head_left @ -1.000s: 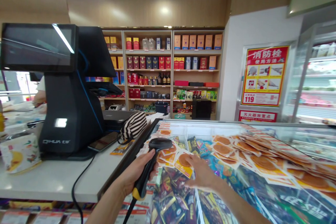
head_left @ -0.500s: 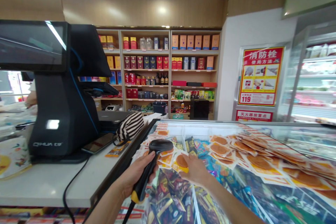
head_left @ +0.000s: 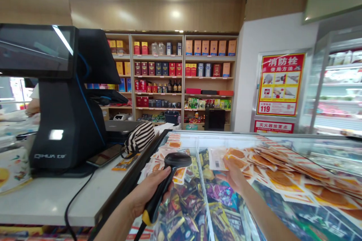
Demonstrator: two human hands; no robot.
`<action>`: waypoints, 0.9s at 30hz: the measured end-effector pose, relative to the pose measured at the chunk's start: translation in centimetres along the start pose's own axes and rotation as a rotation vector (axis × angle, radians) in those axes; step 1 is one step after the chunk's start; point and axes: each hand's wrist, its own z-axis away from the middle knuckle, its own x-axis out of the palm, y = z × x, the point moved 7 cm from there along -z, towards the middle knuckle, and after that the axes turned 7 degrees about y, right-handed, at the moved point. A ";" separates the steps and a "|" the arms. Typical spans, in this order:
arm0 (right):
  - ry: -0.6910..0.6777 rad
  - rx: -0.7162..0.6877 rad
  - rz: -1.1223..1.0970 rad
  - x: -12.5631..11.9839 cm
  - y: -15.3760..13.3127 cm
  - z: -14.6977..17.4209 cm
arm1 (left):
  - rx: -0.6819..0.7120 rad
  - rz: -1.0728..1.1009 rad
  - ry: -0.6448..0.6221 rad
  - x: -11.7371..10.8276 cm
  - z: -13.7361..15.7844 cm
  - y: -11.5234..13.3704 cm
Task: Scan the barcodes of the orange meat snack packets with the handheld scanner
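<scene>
My left hand (head_left: 151,190) is wrapped round the handle of a black and yellow barcode scanner (head_left: 178,159), its head facing away from me. My right hand (head_left: 235,176) pinches the edge of a flat snack packet (head_left: 217,159), whose white back with a small barcode shows. This packet is to the right of the scanner head, apart from it. Just beyond my right fingers lies a pile of packets with round orange-brown pieces (head_left: 279,175), on the glass top of a chest freezer (head_left: 207,211). More of the same packets (head_left: 158,163) lie beside the scanner.
To the left, a white counter (head_left: 53,203) carries a black checkout terminal (head_left: 68,128), a phone (head_left: 106,156) and a striped pouch (head_left: 140,137). Wrapped ice creams (head_left: 181,207) show under the glass. Shelves of boxes (head_left: 158,68) stand behind. Part of another person's arm (head_left: 34,103) shows at far left.
My right hand has moved right, away from the scanner, with the packet, whose white back now shows instead of its orange front. The scanner has shifted slightly right in my left hand.
</scene>
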 end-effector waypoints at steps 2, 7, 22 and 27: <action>-0.012 0.110 -0.365 -0.4 0.3 -0.1 | -0.004 0.001 -0.040 0.8 -0.1 0.0; 0.020 0.155 -0.729 -0.4 0.2 -0.4 | -0.036 -0.023 -0.057 2.3 0.0 0.0; 0.102 0.094 -0.643 -0.7 -0.1 -0.4 | -0.033 -0.050 -0.198 3.2 0.1 0.0; 0.338 -0.198 -0.157 -3.4 -3.5 0.0 | -0.022 -0.053 -0.100 2.0 -0.2 0.1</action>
